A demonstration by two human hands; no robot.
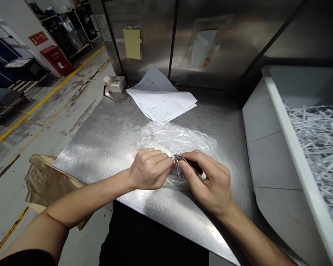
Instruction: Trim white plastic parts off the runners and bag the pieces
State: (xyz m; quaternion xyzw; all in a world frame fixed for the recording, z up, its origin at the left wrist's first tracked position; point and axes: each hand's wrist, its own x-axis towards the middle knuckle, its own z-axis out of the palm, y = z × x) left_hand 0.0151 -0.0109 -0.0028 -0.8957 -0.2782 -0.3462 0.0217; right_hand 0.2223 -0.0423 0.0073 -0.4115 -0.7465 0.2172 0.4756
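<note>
My left hand (151, 168) is closed, its fingers curled around a small white piece (174, 159) whose tip shows at the thumb side. Most of that piece is hidden by the fingers. Close beside it, my right hand (211, 181) grips small shiny metal clippers (187, 162) between thumb and fingers. Their jaw end meets the white piece at my left fingertips. Beneath both hands a clear plastic bag (177, 135) lies crumpled on the metal table (91, 144). Small whitish bits (179, 171) show on the bag between the hands.
A white bin (283, 129) full of thin white strips (316, 129) stands on the right. Printed sheets (161, 98) and a power strip (116, 84) lie by the metal back wall. Brown paper (48, 181) is past the table's left edge; a red box (57, 60) stands farther off.
</note>
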